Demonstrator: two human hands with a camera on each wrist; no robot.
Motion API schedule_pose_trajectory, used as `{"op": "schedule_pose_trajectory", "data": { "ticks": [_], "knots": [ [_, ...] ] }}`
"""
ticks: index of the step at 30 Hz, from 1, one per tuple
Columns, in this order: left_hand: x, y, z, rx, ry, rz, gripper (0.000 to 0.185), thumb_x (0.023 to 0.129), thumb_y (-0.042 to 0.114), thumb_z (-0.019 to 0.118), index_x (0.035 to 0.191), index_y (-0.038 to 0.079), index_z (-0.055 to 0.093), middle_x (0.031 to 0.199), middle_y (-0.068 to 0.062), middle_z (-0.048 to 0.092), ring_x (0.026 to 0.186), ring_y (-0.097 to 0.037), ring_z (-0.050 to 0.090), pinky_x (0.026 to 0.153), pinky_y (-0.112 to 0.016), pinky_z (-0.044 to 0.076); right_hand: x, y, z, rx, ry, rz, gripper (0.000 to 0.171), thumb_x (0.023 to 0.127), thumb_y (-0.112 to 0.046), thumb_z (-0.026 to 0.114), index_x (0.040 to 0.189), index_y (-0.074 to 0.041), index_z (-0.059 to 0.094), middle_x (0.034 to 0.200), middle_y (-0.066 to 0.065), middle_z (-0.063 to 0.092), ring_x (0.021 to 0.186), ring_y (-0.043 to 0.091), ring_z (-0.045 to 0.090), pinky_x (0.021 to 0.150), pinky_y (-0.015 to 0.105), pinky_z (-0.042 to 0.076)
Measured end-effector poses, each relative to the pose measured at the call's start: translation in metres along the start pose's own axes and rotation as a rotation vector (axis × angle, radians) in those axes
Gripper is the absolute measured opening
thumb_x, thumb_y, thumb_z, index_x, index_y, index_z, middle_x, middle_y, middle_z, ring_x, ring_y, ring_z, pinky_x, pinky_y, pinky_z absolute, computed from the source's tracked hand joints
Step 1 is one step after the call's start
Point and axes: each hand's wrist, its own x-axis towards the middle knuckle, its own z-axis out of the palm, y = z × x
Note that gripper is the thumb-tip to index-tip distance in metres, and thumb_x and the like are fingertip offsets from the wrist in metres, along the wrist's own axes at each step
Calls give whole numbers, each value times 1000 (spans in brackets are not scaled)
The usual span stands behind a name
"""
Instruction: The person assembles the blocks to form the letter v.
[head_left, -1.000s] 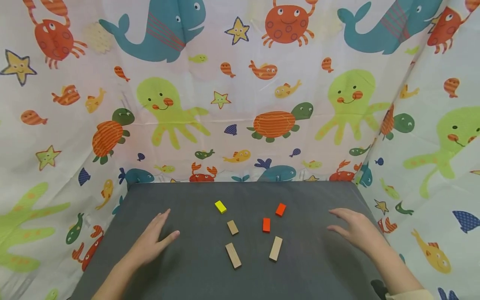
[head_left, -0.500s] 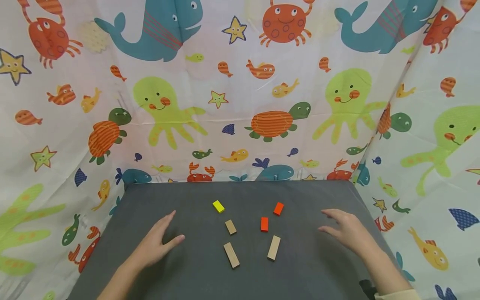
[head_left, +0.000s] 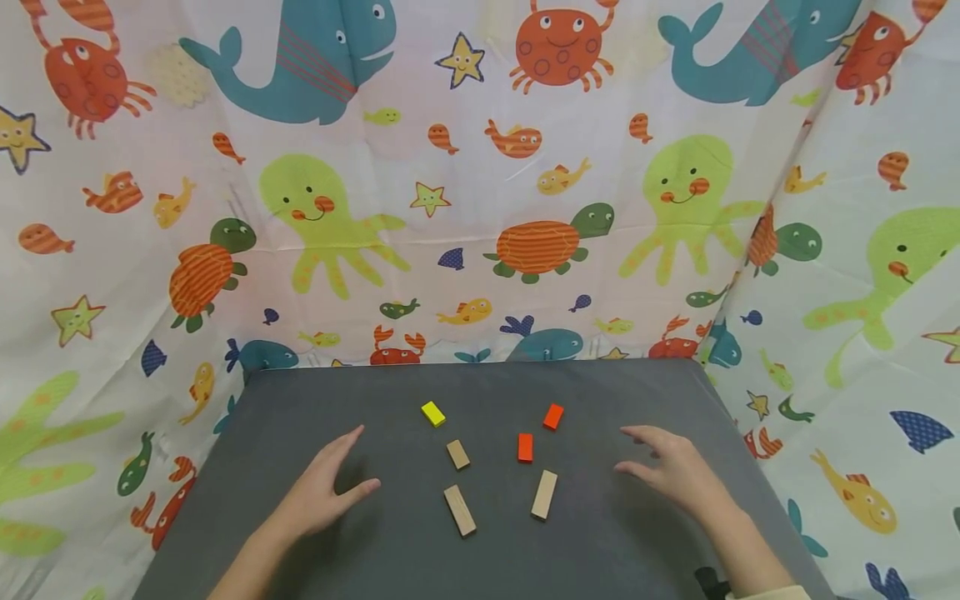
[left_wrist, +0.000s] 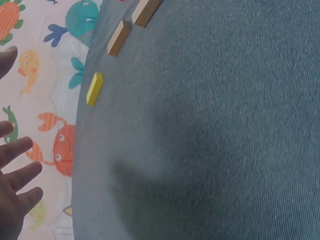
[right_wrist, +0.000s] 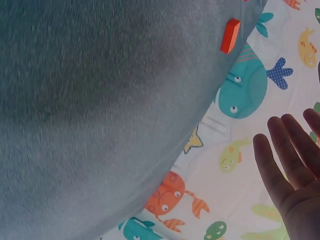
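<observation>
The yellow block lies left of centre near the far edge of the grey worktop, slanted so that its far end turns toward the left edge. A short wooden block sits a little farther from the far edge, and a long wooden block farther again, both slanted the same way. Toward the right edge, the far orange block lies about level with the yellow one, the near orange block stands almost square to the far edge, and a second long wooden block lies with its far end turned toward the right edge. All six lie apart from one another. The left hand hovers over the worktop between the left edge and the blocks, its grip spread, thumb apart from the fingers, touching none of them. The right hand hovers between the blocks and the right edge, its grip also spread and holding nothing, with the far orange block among those nearest to it. A pale sleeve shows at the right wrist. Beyond the far edge hangs a white cloth printed with sea creatures
</observation>
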Motion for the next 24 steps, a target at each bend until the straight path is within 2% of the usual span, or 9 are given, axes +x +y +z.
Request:
{"op": "schedule_pose_trajectory", "data": {
  "ticks": [6, 11, 18, 24],
  "knots": [
    [0, 6, 7, -24, -2, -13, 91, 87, 61, 69, 158, 17, 33, 158, -18, 40, 143, -45, 39, 106, -71, 33, 2, -3, 11, 47, 2, -20, 58, 72, -21, 92, 123, -6, 69, 119, 12, 71, 102, 31, 70, 79, 44, 59],
    [1, 7, 13, -104, -19, -43, 89, 86, 61, 71, 157, 23, 33, 157, -12, 43, 144, -40, 40, 109, -68, 33, 3, -8, 19, 76, -21, -15, 60, 72, -20, 92, 126, -7, 68, 122, 12, 70, 104, 30, 68, 80, 44, 59],
    [1, 8, 18, -172, -18, 0, 84, 86, 56, 73, 156, 27, 36, 158, -8, 43, 144, -36, 42, 109, -67, 34, 6, -16, 31, 114, -64, 12, 63, 72, -20, 92, 128, -9, 67, 124, 12, 69, 106, 31, 67, 82, 45, 59],
    [3, 10, 24, -197, -62, 33, 78, 86, 54, 75, 152, 26, 44, 151, -4, 50, 138, -29, 49, 109, -61, 39, 6, -19, 42, 147, -102, 12, 65, 72, -27, 91, 130, -11, 66, 126, 11, 68, 109, 30, 67, 83, 45, 58]
  ]
}}
